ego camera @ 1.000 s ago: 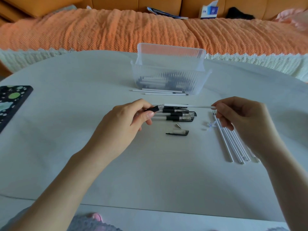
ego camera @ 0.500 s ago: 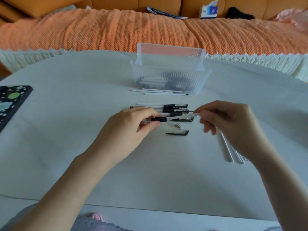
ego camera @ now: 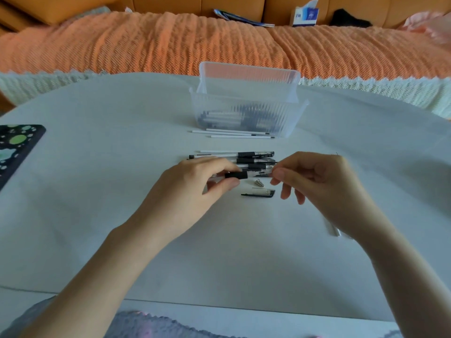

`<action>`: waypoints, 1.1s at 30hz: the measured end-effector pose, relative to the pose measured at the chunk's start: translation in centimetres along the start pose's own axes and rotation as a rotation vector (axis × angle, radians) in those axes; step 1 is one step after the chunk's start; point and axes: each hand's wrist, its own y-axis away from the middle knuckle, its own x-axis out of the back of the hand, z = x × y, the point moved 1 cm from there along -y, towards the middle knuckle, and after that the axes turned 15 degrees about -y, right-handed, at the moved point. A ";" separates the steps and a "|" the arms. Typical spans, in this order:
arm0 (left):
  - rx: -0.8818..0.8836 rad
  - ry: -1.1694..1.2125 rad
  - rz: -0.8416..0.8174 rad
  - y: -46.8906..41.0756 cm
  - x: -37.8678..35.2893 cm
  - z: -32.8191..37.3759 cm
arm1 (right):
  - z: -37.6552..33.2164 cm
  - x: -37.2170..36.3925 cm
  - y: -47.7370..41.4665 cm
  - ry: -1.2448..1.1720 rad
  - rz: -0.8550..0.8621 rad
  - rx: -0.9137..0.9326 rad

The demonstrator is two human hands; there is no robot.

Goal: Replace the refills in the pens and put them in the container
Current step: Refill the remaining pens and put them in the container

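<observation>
Behind the white worktop (ego camera: 97,240) we see a sofa draped in an orange blanket (ego camera: 146,42), with a tissue box (ego camera: 305,14) at about one o'clock on it. At twelve o'clock on the worktop stands our clear ribbed container (ego camera: 246,113), pens already lying inside, and three loose refills (ego camera: 234,134) just in front of its near wall. Nearer us lies a row of capped pens (ego camera: 253,154). Our left hand (ego camera: 192,191) has its grip closed on a pen barrel (ego camera: 235,175) by the black rubber sleeve, held just above that row. Our right hand (ego camera: 317,181) pinches at the barrel's three o'clock end; we cannot tell what sits between those fingertips. Below the barrel a small metal tip (ego camera: 259,183) and a pen cap (ego camera: 261,192) lie apart on the worktop. At nine o'clock a dark spotted case (ego camera: 14,147) rests at the edge.
</observation>
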 end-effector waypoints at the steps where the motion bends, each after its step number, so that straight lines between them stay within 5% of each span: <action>1: 0.000 -0.006 -0.004 0.0 0.0 0.1 | -0.1 -0.2 0.0 0.000 0.004 -0.005; 23: -0.122 -0.121 0.069 0.4 -0.1 1.6 | -0.1 -2.3 0.5 -0.002 -0.079 0.003; 33: -0.059 0.039 -0.039 0.1 0.0 1.7 | -0.1 -2.3 0.5 0.129 -0.055 0.219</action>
